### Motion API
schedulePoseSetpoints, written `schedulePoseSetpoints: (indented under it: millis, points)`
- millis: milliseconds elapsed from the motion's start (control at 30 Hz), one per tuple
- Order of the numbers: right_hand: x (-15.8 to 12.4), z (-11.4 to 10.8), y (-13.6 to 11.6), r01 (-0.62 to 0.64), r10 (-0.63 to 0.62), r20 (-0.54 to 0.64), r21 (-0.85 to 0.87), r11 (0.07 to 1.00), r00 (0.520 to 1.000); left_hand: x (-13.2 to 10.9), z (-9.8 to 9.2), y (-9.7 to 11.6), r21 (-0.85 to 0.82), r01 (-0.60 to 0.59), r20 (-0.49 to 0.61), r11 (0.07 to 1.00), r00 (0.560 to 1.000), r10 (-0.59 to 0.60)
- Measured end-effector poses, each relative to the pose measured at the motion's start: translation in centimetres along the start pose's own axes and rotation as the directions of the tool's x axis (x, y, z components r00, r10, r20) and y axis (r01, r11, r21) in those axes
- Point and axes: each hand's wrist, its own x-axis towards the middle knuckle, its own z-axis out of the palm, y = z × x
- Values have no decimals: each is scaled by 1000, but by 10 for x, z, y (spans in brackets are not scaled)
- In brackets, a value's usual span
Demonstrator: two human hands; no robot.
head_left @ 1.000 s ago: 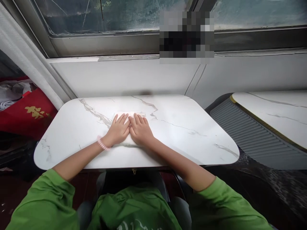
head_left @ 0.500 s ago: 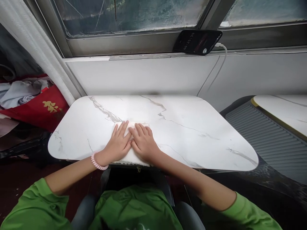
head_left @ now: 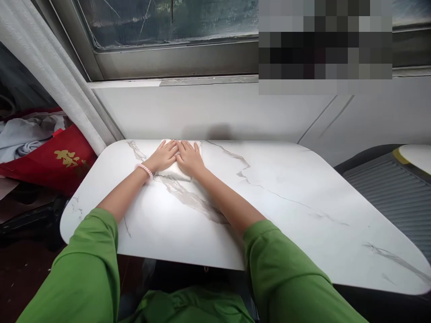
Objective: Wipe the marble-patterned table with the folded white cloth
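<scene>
The left hand (head_left: 164,157) and right hand (head_left: 189,158) lie side by side, palms down and fingers spread, grasping nothing, on a folded white cloth (head_left: 175,172) at the table's (head_left: 286,197) far edge. Smoothing seems the step in hand; lifting it would call for fingertips under an edge. The red bag's (head_left: 63,157) contents are hidden.

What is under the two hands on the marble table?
A flat white cloth lies under the left hand and right hand, on the table. Only its edges show; its middle is covered.
</scene>
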Motion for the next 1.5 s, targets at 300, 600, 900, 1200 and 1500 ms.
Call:
schedulePoseSetpoints:
  millis: [300, 600, 900, 1200, 1500]
  points:
    - [49, 15, 17, -49, 44, -79, -57, 997, 996, 40, 9, -33, 18, 33, -38, 999, 999, -32]
    - [17, 14, 10, -22, 20, -82, -22, 1000, 996, 7, 9, -6, -8, 92, -98, 996, 991, -92]
    - [-62, -5, -23, -1, -1, -59, -37, 999, 998, -61, -1, 46, -23, 36, -113, 999, 993, -39]
    - [-158, -22, -83, 79, -79, 16, -2, 997, 997, -169, -13, 101, -37, -21, -140, 999, 990, 15]
    - [-182, -27, -106, 197, -200, 71, 53, 979, 977, -215, -22, 118, -95, 71, -128, 993, 988, -83]
